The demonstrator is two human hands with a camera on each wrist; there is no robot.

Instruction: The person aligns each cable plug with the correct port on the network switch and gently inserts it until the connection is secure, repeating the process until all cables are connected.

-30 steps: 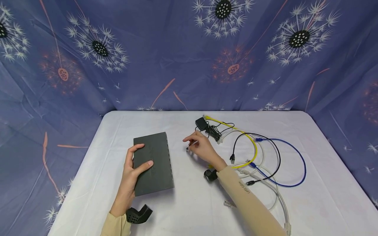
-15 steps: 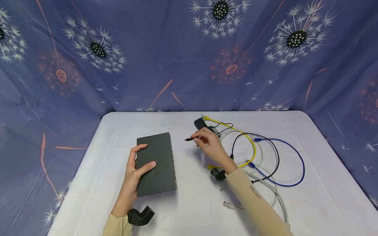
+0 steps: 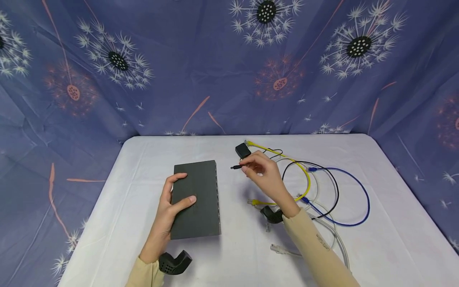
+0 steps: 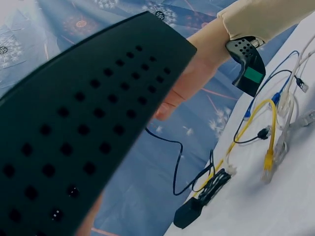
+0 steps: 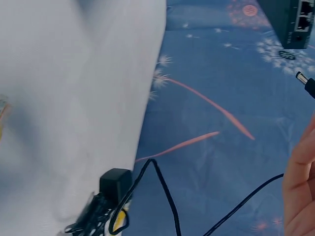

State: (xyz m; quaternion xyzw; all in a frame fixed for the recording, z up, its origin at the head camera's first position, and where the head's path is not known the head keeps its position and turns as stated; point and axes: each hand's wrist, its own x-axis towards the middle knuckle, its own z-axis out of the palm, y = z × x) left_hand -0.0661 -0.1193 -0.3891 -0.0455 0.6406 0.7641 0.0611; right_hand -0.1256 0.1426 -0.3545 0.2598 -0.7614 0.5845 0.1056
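My left hand [image 3: 165, 213] grips a dark grey network switch [image 3: 204, 183] by its left side, thumb on the broad face. Its perforated side [image 4: 91, 113] fills much of the left wrist view. In the right wrist view, ports [image 5: 304, 22] and a small round socket show on one edge of it. My right hand [image 3: 267, 175] pinches a black barrel plug [image 3: 235, 167] between thumb and fingers, its metal tip pointing left, apart from the switch. From the hand, a thin black cord [image 5: 243, 201] runs to a power adapter [image 3: 242, 150] on the table.
Right of the hands, yellow [image 3: 310, 183], blue [image 3: 368, 199], black [image 3: 338, 191] and pale grey [image 3: 342, 247] network cables lie looped across each other on the white table [image 3: 143, 191]. Behind it hangs a blue patterned curtain [image 3: 179, 59].
My left hand has shifted right with the switch. The right hand has moved right and toward the far side of the table, and the plug has swung from pointing downward to pointing left.
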